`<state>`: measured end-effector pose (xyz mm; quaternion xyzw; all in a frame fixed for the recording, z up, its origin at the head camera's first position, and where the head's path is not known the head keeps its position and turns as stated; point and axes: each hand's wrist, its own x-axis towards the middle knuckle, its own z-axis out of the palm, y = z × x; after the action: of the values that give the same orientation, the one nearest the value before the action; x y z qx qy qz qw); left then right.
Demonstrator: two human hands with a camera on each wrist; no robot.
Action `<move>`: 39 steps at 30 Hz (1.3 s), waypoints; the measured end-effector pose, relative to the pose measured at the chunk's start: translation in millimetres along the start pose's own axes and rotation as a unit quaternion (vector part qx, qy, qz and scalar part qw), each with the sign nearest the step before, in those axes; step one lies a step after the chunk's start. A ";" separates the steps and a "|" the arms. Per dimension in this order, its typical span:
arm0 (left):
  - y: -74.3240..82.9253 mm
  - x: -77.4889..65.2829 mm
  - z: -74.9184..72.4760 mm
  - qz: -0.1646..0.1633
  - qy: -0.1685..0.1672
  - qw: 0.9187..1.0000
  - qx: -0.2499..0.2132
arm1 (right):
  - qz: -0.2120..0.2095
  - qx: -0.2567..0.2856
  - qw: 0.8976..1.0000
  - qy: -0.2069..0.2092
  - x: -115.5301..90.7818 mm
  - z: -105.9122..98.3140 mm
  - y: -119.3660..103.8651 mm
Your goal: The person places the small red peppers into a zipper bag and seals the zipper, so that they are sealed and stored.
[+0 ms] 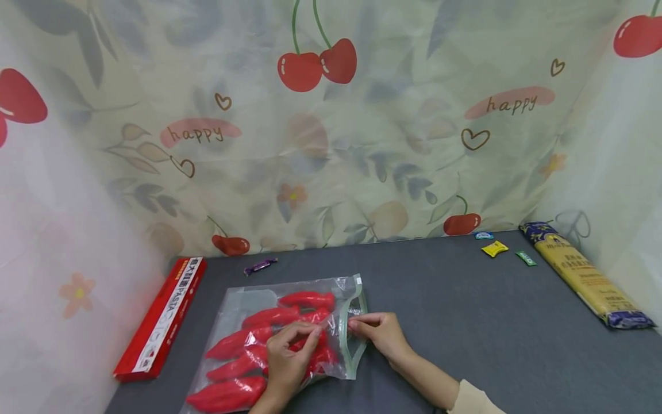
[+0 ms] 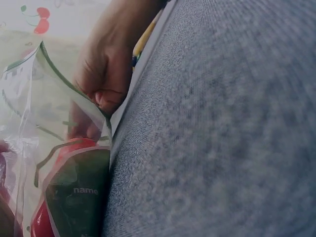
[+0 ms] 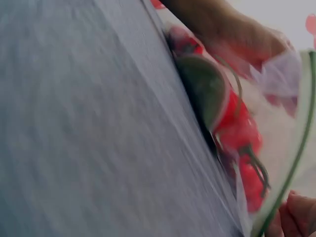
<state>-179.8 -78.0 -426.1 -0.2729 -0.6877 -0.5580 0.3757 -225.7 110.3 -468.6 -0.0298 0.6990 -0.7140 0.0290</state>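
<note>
A clear zip bag (image 1: 248, 299) lies on the dark table with its green-edged mouth to the right, parted. Inside are several red peppers (image 1: 227, 397), with green stems showing in the right wrist view. My left hand (image 1: 291, 359) is over the bag, pinching the upper film near the mouth between thumb and fingers. At the mouth, my right hand (image 1: 385, 336) pinches the edge, its fingertips partly behind the film. In the left wrist view, a green label (image 2: 74, 192) reading "name" shows on the bag's lower side.
A red pasta box (image 1: 160, 322) lies at the left, and a yellow pasta packet (image 1: 584, 270) at the far right. Near the back are a purple wrapped candy (image 1: 260, 266) and blue (image 1: 484, 236), yellow (image 1: 495, 248) and green (image 1: 526, 257) ones. A printed cloth (image 1: 336, 144) hangs behind.
</note>
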 end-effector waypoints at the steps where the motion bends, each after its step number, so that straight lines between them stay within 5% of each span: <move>1: 0.3 0.2 0.0 -0.001 0.000 1.000 0.000 | 0.003 0.010 1.000 0.013 1.6 -2.8 -1.0; 7: 1.8 1.3 -0.9 -0.004 -0.003 1.000 0.004 | 0.011 -0.004 0.997 0.081 12.2 -24.0 -6.9; 12: -8.0 -2.9 -1.2 -0.010 -0.010 1.000 0.007 | 0.067 0.000 0.997 -0.025 14.2 -32.9 -14.0; 19: -27.9 -16.8 0.6 -0.098 -0.071 0.992 0.023 | 0.112 0.010 0.988 -0.105 15.1 -30.3 -21.3; 23: -25.9 -20.4 3.6 -0.101 -0.152 0.975 0.126 | 0.112 0.018 0.988 -0.107 15.9 -24.0 -20.0; 28: -16.1 -20.7 8.3 -0.006 -0.235 0.932 0.275 | 0.071 0.011 0.993 -0.091 19.0 -15.3 -18.4; 30: -11.8 -18.2 9.7 0.014 -0.243 0.924 0.295 | 0.048 -0.013 0.995 -0.086 22.5 -14.5 -21.4; 34: -5.8 -3.9 10.9 0.002 -0.223 0.926 0.305 | -0.004 -0.119 0.987 -0.106 35.2 -25.1 -42.9; 39: 2.5 30.5 7.4 -0.038 -0.199 0.934 0.293 | -0.093 -0.288 0.946 -0.118 56.8 -53.1 -92.7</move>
<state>-196.8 -71.7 -400.3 -0.2298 -0.8913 -0.2796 0.2732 -286.7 160.5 -376.9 -0.1859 0.8603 -0.4734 0.0351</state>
